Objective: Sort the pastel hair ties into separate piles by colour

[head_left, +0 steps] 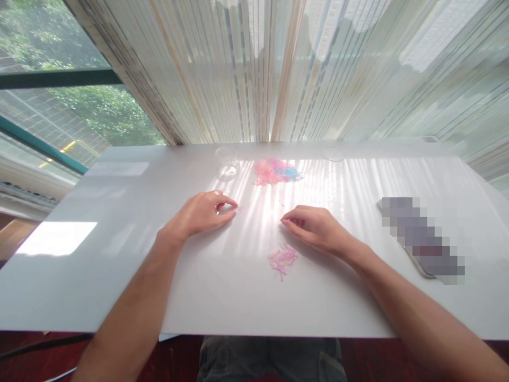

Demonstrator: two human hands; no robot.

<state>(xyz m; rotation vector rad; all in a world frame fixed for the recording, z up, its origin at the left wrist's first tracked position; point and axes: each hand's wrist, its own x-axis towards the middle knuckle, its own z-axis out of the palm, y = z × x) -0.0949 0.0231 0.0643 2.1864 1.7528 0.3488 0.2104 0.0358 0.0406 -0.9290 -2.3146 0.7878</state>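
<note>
My left hand [207,213] rests on the white table, thumb and forefinger closed around a few small pale pink strands [239,210] at their tips. To the right, my right hand [312,225] has its fingertips pinched together; whatever may be between them is too small to make out. Just below that hand lies a small loose pile of pink-purple strands [283,259]. Farther back, beyond both hands, a larger heap of thin pink, coral and blue strands [274,171] is spread on the table. I cannot tell what the strands are made of.
A clear round container [228,171] stands left of the larger heap. At the back right lies a clear round lid or dish [333,154]. A blurred-out, phone-like flat object [421,239] is on the right of the table [119,286]. Striped curtains [258,69] hang behind.
</note>
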